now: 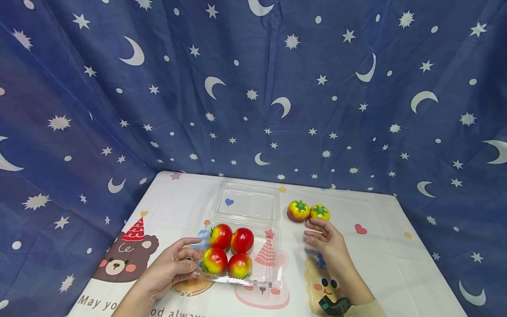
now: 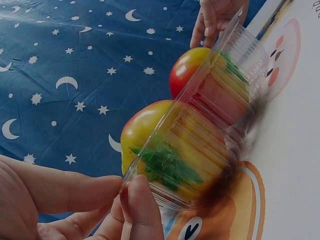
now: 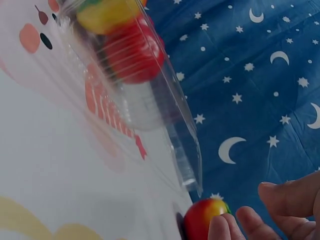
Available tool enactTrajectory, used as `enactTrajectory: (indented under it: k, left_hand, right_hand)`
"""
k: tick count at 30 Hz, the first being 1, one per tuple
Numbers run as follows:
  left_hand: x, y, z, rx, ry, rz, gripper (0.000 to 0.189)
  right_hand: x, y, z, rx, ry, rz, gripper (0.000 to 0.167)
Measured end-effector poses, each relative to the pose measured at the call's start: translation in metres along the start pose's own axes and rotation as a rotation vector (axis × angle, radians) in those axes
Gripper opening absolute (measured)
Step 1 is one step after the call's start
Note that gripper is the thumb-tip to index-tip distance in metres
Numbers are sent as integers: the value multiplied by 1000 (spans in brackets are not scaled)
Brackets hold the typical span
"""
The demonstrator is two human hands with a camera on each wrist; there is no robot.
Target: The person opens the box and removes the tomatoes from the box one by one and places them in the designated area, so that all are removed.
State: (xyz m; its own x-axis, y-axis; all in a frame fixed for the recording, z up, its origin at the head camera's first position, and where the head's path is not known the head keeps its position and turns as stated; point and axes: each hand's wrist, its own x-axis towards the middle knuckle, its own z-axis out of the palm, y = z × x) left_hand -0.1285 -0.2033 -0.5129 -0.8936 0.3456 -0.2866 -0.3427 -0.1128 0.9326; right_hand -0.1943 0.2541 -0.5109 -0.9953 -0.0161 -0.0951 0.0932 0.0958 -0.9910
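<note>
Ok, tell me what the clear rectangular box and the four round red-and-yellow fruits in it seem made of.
Clear rectangular box: probably thin, glossy plastic; white printed table cover shows through its base. Round red-and-yellow fruits: perhaps painted plastic or foam; smooth, glossy, with bright highlights.

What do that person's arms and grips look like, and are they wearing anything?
The left grip and right grip are bare. The right arm has a pale beige sleeve, with a black band that has a dark green part beside the cuff. No sleeve shows on the left arm.
</note>
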Motion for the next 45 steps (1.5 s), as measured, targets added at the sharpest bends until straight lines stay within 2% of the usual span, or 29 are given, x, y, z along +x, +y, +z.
enactTrajectory:
  k: [9, 17, 26, 38, 45]
  left_hand:
    - [0, 1, 0, -7, 0, -2, 82]
    - [0, 1, 1, -1, 2, -3, 81]
    - [0, 1, 2, -3, 1, -2, 81]
    - [1, 0, 1, -7, 12, -10, 79]
    - [1, 1, 1, 2, 23, -16, 78]
  right_hand:
    - [-2, -3, 11, -1, -52, -37, 58]
    - [-3, -8, 23, 16, -85, -25, 58]
    - [-4, -12, 37, 20, -140, -79, 60]
    - [-2, -14, 53, 37, -179, -50, 58]
    - [0, -20, 58, 0, -229, -84, 54]
